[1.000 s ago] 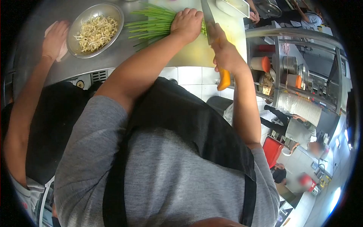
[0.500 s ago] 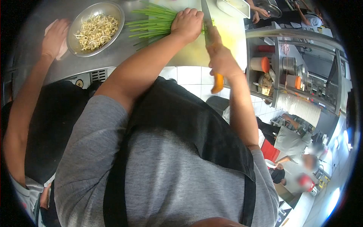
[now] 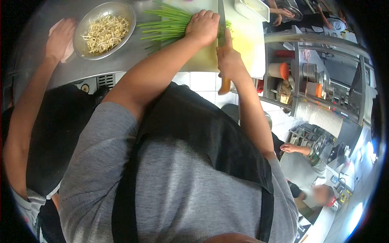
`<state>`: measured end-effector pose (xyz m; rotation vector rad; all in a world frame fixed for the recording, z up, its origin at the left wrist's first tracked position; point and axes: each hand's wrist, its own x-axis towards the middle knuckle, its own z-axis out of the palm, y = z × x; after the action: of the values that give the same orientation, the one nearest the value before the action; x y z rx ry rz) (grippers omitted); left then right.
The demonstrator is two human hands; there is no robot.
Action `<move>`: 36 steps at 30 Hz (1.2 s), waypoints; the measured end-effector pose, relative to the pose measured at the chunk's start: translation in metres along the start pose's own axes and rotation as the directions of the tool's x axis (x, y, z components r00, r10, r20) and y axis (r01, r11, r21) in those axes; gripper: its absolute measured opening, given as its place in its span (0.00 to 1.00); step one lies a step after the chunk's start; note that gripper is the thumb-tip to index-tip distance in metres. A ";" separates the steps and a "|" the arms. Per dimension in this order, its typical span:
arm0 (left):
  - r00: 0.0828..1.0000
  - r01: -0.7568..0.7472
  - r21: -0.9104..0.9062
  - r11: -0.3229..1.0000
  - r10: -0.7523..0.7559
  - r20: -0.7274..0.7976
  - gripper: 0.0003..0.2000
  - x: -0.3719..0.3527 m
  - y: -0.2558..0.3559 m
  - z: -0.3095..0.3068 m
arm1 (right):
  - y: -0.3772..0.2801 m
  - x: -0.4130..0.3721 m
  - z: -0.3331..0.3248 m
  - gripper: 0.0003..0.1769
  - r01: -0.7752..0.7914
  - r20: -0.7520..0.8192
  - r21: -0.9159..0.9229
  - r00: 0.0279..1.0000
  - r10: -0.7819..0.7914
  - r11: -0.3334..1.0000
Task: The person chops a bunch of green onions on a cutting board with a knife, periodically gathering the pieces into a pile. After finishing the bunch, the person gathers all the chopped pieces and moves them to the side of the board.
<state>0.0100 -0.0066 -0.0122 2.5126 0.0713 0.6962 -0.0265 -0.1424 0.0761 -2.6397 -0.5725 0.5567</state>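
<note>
My left hand [image 3: 203,28] presses down on a bunch of long, thin green stalks [image 3: 166,25], fingers curled over their cut end. The stalks look like chives or spring onions and lie across a pale cutting board [image 3: 253,54]. My right hand [image 3: 231,62] grips a knife [image 3: 221,18] by its orange-yellow handle, the index finger stretched along the blade. The blade stands just beside my left fingertips. Small chopped green pieces [image 3: 229,26] lie to the right of the blade.
Left of the stalks, a metal bowl [image 3: 131,30] holds bean sprouts. A co-worker's hand [image 3: 62,38] rests on a cloth [image 3: 69,52] farther left. A white tray [image 3: 265,15] stands at the board's far right. Metal shelving [image 3: 297,73] and other people are to the right.
My right hand and the knife handle have shifted slightly left. My left hand stays on the stalks. The co-worker in the right background has changed posture.
</note>
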 end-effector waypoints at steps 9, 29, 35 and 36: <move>1.000 -0.028 -0.003 1.000 0.028 -0.013 0.06 0.000 -0.001 0.001 | 0.005 -0.001 -0.013 0.39 0.071 0.044 0.020 0.996 -0.072 0.997; 0.999 -0.038 -0.004 0.999 0.038 0.016 0.06 -0.002 -0.003 -0.002 | -0.015 0.002 -0.034 0.40 -0.186 0.161 0.267 0.976 0.146 0.946; 1.000 -0.009 0.001 1.000 0.009 0.021 0.06 0.000 -0.002 -0.001 | 0.010 0.008 0.011 0.42 -0.002 -0.005 0.021 1.000 0.003 1.000; 1.000 -0.012 -0.002 1.000 0.012 0.020 0.06 -0.002 -0.002 -0.002 | 0.028 0.020 0.019 0.42 0.110 -0.015 -0.097 0.994 -0.112 0.989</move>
<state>0.0074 -0.0039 -0.0126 2.5193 0.0490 0.6756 -0.0103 -0.1513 0.0419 -2.6789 -0.7527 0.4791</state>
